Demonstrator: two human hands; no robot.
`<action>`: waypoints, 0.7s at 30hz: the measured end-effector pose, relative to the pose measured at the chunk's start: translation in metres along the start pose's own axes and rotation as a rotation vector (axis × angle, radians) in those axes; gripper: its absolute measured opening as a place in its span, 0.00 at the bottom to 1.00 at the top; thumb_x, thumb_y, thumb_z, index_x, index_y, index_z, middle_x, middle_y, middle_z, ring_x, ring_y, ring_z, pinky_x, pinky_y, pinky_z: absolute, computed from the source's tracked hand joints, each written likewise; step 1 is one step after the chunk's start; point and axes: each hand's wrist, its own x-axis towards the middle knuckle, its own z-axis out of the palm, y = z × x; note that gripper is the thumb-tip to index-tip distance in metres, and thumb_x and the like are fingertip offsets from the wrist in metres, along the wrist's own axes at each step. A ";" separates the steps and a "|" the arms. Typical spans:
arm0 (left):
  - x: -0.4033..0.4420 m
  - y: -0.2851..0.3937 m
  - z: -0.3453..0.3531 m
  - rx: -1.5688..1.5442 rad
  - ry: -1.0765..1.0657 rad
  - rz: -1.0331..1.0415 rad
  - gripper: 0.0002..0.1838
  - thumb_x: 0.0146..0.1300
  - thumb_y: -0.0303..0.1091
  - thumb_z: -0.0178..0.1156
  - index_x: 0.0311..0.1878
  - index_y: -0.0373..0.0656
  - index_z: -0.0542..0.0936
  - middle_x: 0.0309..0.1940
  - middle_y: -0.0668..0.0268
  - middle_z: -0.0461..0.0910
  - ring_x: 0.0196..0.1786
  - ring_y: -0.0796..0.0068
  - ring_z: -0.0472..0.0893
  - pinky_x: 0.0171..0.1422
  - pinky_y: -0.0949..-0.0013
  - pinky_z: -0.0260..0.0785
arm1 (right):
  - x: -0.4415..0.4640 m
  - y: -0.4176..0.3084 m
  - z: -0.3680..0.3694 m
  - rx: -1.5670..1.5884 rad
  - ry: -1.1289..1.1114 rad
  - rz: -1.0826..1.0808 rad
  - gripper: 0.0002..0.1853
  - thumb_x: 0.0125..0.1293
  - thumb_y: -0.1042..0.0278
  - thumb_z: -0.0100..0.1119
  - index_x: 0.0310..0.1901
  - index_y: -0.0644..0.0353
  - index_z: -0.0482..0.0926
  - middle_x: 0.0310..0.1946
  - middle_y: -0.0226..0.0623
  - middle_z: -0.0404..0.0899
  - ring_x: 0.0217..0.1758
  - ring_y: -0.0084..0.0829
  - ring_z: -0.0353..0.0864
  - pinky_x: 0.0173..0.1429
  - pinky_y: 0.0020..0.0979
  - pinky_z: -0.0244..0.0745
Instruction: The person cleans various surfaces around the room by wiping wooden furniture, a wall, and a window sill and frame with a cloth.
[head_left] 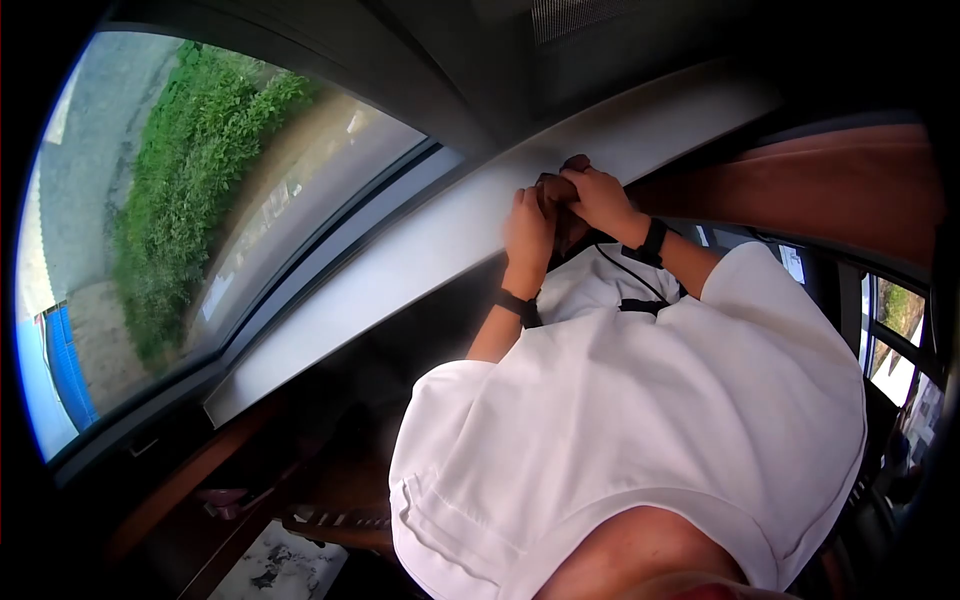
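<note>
Both hands are close together at the edge of a white window sill [400, 270]. Between them is a small dark-brown thing [560, 190], soft-looking and folded; I cannot make out whether it is cloth or leather. My left hand [528, 237] is closed on its left side, fingers bent and pointing up toward the sill. Curled over its right part, my right hand [602, 205] grips it with the thumb side toward the left hand. Some of the brown thing is hidden by the fingers. Each wrist wears a black band.
A large window [240, 200] on the left looks out on green bushes and a path. A reddish-brown surface [810, 185] lies to the right of the sill. A dark cord [632, 272] runs below the hands. At lower left is a wooden chair-like piece [340, 525].
</note>
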 end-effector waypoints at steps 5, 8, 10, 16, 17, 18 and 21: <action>0.024 -0.006 0.010 0.046 0.151 -0.082 0.10 0.69 0.34 0.56 0.48 0.41 0.78 0.41 0.53 0.81 0.41 0.46 0.82 0.42 0.49 0.74 | 0.042 0.009 0.006 0.028 0.045 -0.105 0.17 0.56 0.71 0.62 0.49 0.58 0.79 0.39 0.49 0.83 0.43 0.52 0.82 0.45 0.48 0.78; 0.050 0.025 0.023 0.086 0.111 -0.176 0.11 0.67 0.34 0.57 0.49 0.42 0.79 0.42 0.54 0.83 0.42 0.49 0.83 0.44 0.52 0.76 | 0.053 0.019 -0.034 -0.070 -0.100 -0.014 0.16 0.57 0.72 0.62 0.49 0.58 0.79 0.38 0.49 0.82 0.41 0.52 0.82 0.44 0.47 0.79; 0.067 0.037 0.048 0.062 0.008 -0.232 0.14 0.62 0.35 0.60 0.50 0.46 0.80 0.46 0.58 0.84 0.44 0.53 0.85 0.46 0.55 0.79 | 0.047 0.044 -0.055 0.004 -0.027 -0.043 0.15 0.57 0.72 0.61 0.48 0.58 0.79 0.38 0.50 0.82 0.40 0.53 0.83 0.42 0.48 0.79; 0.078 0.127 0.125 -0.105 0.032 -0.010 0.13 0.64 0.33 0.60 0.52 0.45 0.79 0.45 0.58 0.84 0.46 0.57 0.84 0.50 0.60 0.77 | 0.008 0.137 -0.117 -0.141 0.011 0.079 0.16 0.59 0.74 0.60 0.50 0.59 0.79 0.35 0.49 0.83 0.40 0.51 0.84 0.41 0.45 0.81; 0.072 0.139 0.131 -0.094 0.042 -0.013 0.13 0.64 0.33 0.60 0.51 0.45 0.79 0.44 0.58 0.83 0.47 0.57 0.83 0.51 0.61 0.77 | 0.001 0.146 -0.127 -0.172 -0.022 0.113 0.17 0.60 0.74 0.60 0.52 0.59 0.79 0.34 0.48 0.84 0.40 0.50 0.85 0.41 0.44 0.82; 0.065 0.150 0.136 -0.083 0.051 -0.018 0.12 0.64 0.33 0.60 0.51 0.45 0.79 0.44 0.58 0.83 0.47 0.56 0.83 0.51 0.61 0.76 | -0.005 0.152 -0.138 -0.149 -0.041 0.045 0.16 0.61 0.73 0.59 0.52 0.60 0.79 0.35 0.48 0.84 0.40 0.51 0.85 0.40 0.45 0.82; 0.038 0.169 0.112 -0.030 0.028 -0.178 0.11 0.64 0.31 0.60 0.48 0.44 0.80 0.43 0.58 0.83 0.47 0.54 0.82 0.50 0.60 0.75 | -0.009 0.147 -0.141 -0.081 -0.105 -0.095 0.14 0.62 0.71 0.58 0.50 0.62 0.78 0.35 0.49 0.83 0.38 0.51 0.85 0.39 0.46 0.81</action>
